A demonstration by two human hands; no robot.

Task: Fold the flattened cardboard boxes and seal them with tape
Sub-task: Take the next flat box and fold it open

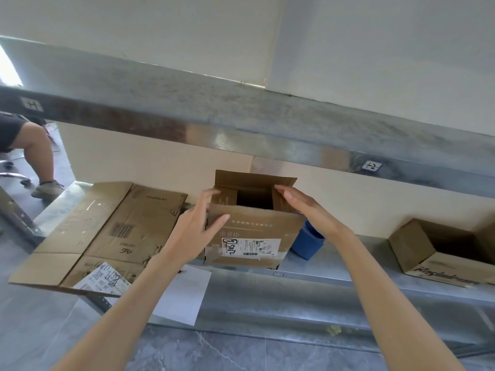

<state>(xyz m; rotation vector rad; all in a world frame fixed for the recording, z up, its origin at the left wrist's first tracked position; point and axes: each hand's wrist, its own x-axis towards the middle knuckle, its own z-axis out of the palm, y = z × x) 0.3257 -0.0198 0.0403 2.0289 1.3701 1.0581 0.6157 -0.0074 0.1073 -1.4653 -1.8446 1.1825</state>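
Note:
A small brown cardboard box (pixel 251 231) with a white shipping label stands upright on the metal shelf (pixel 348 253), its top open and its far flap raised. My left hand (pixel 198 223) presses against the box's left side, fingers spread over the left flap and front corner. My right hand (pixel 302 207) rests on the right flap at the top edge and pushes it inward. A large flattened cardboard box (pixel 107 231) lies on the shelf to the left, hanging over the front edge. No tape is visible.
A blue object (pixel 308 243) sits behind the small box on its right. Another open box (pixel 442 250) lies tipped at the far right. White paper (pixel 184 293) hangs over the shelf front. An upper shelf (pixel 267 129) runs overhead. A seated person's leg (pixel 34 153) shows far left.

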